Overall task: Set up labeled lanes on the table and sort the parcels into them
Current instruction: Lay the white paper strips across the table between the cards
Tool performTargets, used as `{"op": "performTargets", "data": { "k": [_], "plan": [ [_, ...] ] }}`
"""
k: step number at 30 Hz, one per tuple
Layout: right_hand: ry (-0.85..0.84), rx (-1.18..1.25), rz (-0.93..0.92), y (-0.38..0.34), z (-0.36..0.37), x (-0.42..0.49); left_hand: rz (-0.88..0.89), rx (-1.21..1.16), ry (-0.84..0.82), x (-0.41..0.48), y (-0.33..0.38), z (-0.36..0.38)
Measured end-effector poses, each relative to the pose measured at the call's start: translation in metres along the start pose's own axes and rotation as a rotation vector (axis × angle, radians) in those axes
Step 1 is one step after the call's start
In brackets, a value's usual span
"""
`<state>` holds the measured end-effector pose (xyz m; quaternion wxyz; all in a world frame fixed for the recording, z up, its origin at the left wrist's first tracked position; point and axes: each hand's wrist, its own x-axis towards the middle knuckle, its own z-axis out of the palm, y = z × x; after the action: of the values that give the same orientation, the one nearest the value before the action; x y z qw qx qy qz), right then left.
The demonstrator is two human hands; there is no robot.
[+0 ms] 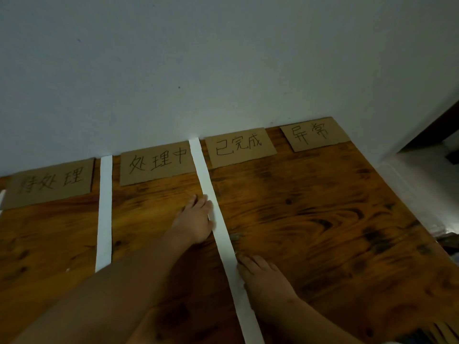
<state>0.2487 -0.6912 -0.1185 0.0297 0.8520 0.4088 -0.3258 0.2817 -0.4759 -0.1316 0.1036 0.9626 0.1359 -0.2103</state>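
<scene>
Several cardboard labels with handwritten characters lie along the wall on the wooden table (323, 219): far-left label (49, 182), second label (156, 165), third label (239, 147), right label (314, 134). A white paper strip (104, 209) separates the first two labels. A second, longer white strip (218, 224) runs between the second and third labels towards me. My left hand (195, 219) lies flat, fingers pressing the strip's left edge. My right hand (263, 279) presses flat on its right edge nearer me. No parcels are in view.
A pale wall (223, 70) rises right behind the labels. The table's right edge (402, 202) drops to a light floor and a dark doorway at the far right. A bit of white strip (2, 197) shows at the left border.
</scene>
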Motion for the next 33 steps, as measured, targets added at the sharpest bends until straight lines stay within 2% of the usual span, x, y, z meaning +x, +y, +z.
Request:
{"op": "performTargets", "data": {
  "k": [3, 7, 13, 20, 25, 30, 33],
  "plan": [
    [0.042, -0.009, 0.007, 0.0, 0.001, -0.001, -0.01, -0.029, 0.008, 0.001, -0.002, -0.006],
    [0.18, 0.014, -0.019, -0.009, -0.016, -0.002, -0.113, -0.139, 0.021, -0.017, -0.018, -0.023],
    [0.289, -0.062, -0.208, -0.077, -0.078, 0.018, -0.268, -0.223, 0.086, -0.11, -0.103, -0.048],
    [0.25, -0.03, -0.325, -0.231, -0.088, 0.034, -0.457, -0.207, 0.112, -0.253, -0.228, -0.051],
    [0.206, 0.061, -0.315, -0.348, -0.052, 0.043, -0.568, -0.321, 0.129, -0.346, -0.333, -0.002],
    [0.054, 0.121, -0.316, -0.436, -0.017, 0.052, -0.63, -0.425, 0.088, -0.39, -0.406, 0.061],
    [-0.012, 0.105, -0.27, -0.46, 0.0, 0.064, -0.618, -0.456, 0.091, -0.386, -0.412, 0.079]
  ]
}}
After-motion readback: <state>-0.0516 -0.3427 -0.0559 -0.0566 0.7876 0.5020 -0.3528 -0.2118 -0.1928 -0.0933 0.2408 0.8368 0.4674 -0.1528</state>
